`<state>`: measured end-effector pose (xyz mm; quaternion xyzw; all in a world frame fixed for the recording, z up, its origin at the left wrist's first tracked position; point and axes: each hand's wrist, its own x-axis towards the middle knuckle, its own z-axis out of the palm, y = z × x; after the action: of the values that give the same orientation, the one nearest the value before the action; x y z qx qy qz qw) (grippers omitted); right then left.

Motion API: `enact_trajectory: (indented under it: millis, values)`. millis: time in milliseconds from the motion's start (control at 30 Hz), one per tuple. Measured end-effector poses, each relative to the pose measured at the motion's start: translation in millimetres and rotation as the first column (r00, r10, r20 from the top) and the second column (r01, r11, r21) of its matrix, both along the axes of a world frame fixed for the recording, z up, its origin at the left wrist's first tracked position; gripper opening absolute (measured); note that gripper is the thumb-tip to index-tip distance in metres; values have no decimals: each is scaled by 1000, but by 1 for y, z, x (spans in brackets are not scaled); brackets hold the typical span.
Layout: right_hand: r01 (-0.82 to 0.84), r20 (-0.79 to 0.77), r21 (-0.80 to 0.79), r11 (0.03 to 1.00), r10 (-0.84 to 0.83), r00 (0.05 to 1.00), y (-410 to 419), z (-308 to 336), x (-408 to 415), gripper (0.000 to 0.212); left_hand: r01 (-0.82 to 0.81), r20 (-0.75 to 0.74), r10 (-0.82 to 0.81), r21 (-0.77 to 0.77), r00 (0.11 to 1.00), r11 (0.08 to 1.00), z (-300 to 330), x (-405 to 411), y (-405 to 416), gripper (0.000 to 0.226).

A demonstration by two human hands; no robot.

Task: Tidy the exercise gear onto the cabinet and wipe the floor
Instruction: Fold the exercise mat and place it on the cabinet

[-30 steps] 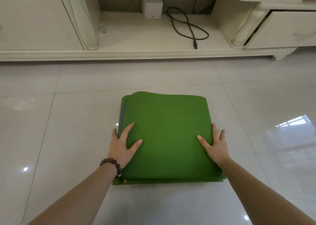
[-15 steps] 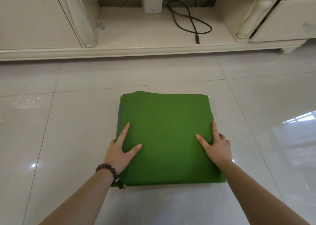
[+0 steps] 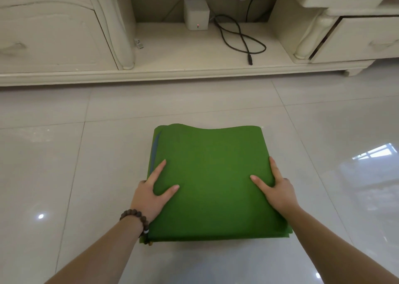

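The folded green exercise mat [image 3: 216, 182] lay flat on the glossy tiled floor [image 3: 64, 175], directly between the two hands and a little short of the cream cabinet [image 3: 54, 39] ahead. The left hand [image 3: 149, 195] clasped the mat's left edge: thumb and forefinger spread on top, the other fingers out of sight, apparently tucked over the side. The right hand [image 3: 278, 188] mirrored it on the right edge, thumb and forefinger on top, the remaining fingers curled down along the side. A beaded bracelet [image 3: 136, 216] circled the left wrist.

The step in hand appeared to be gathering the mat for a lift onto the cabinet. The mat was a stack of loose layers; the far edge beyond the fingertips rippled, and a blue-grey face [image 3: 155, 152] showed at the left fold. To lift it well, each grip should slide its hidden fingers fully beneath the lowest layer, so the whole stack came up together rather than the top sheets alone. Both grips sat towards the near half, so the far half would likely droop; shifting them forward to mid-length, or squeezing inward, would keep it flat.

On the cabinet's low open shelf straight ahead of the hands stood a small white box [image 3: 196, 14] and a looped black cable [image 3: 239, 39]; the free shelf surface left of them looked the safer landing place.
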<state>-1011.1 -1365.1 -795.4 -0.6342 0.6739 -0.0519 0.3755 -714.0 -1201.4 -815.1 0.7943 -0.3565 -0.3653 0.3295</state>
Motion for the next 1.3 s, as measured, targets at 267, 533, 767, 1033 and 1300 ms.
enact_trajectory:
  millis: [267, 533, 767, 1033, 1300]
  values:
    - [-75, 50, -42, 996, 77, 996, 47, 164, 41, 89, -21, 94, 22, -4, 995, 1000, 157, 39, 48, 80]
    - [-149, 37, -20, 989, 150, 988, 101, 413, 51, 97, -51, 119, 48, 26, 992, 998, 408, 41, 116, 82]
    - [-148, 27, -38, 988, 149, 988, 147, 604, 18, 95, -61, 141, 53, 53, 989, 997, 605, 0, 166, 81]
    - [-61, 50, -112, 992, 67, 997, 206, 703, -23, 93, 5, 214, -5, 2, 977, 1000, 701, -29, 202, 83]
    - [144, 109, -160, 977, -128, 986, 242, 729, -68, 91, 140, 186, -132, -33, 974, 990, 726, -53, 182, 84]
